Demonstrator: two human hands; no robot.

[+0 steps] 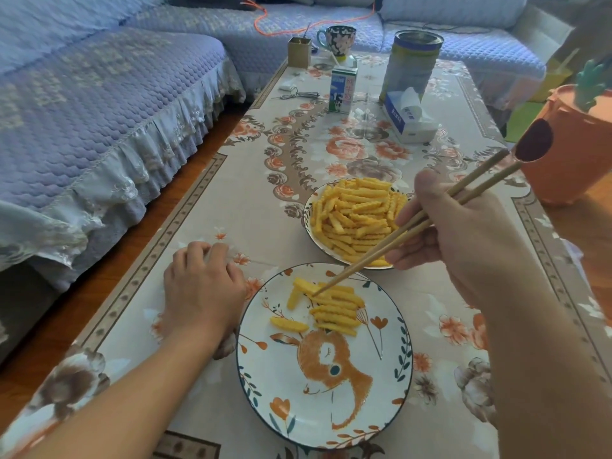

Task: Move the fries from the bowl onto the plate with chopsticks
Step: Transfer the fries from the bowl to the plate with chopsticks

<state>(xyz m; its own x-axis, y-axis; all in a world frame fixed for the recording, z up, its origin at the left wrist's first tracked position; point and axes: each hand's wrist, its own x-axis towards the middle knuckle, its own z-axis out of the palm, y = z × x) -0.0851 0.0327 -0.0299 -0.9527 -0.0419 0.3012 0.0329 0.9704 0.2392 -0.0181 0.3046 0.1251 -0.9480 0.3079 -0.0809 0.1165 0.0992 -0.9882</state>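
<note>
Table, floral cloth, sofa behind | bowl heaped with fries; a few on plate | right hand grips chopsticks, tips at plate's fries | left hand relaxed, resting on table beside plate | fries likely light, stiff, brittle: pinch mid-length, gently.

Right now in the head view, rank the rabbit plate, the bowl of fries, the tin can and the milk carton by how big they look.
1. Rabbit plate, nearest the camera, so flattered.
2. Bowl of fries.
3. Tin can, farther off.
4. Milk carton, smallest.
</note>
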